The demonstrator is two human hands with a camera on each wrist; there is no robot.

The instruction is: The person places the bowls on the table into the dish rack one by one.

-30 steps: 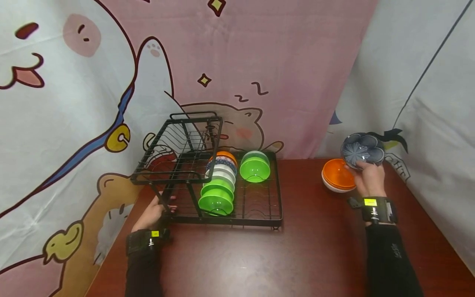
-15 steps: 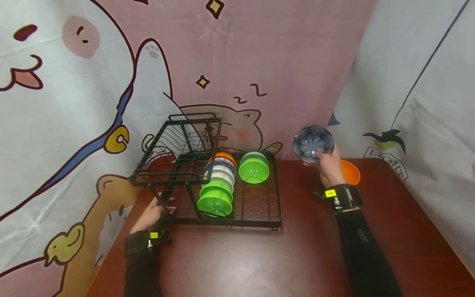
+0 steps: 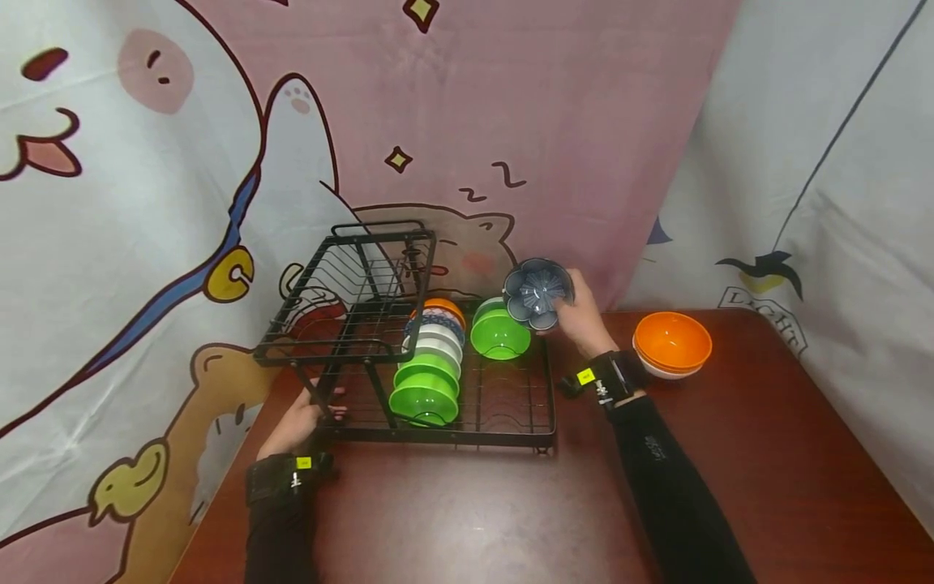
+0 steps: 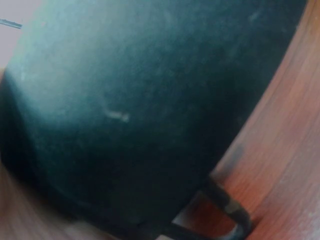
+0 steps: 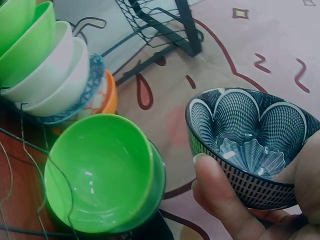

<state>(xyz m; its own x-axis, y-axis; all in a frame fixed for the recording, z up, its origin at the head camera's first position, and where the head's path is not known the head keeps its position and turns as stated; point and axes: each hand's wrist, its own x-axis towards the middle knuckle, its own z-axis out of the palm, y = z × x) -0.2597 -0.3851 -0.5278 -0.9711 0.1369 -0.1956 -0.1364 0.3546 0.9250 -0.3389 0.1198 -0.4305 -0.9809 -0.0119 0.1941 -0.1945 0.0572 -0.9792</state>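
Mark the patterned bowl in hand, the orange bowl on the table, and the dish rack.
blue patterned bowl (image 3: pixel 538 292), head view, its patterned inside.
orange bowl (image 3: pixel 672 341), head view, its inner wall.
dish rack (image 3: pixel 520 428), head view, front rim of the lower tier.

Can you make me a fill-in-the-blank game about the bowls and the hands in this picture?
1. The right hand holds a dark blue patterned ____.
2. The bowl sitting alone on the table is coloured ____.
3. The left hand rests at the black wire ____.
4. In the right wrist view, the bowl just left of the held one is ____.

Missing words: bowl; orange; rack; green
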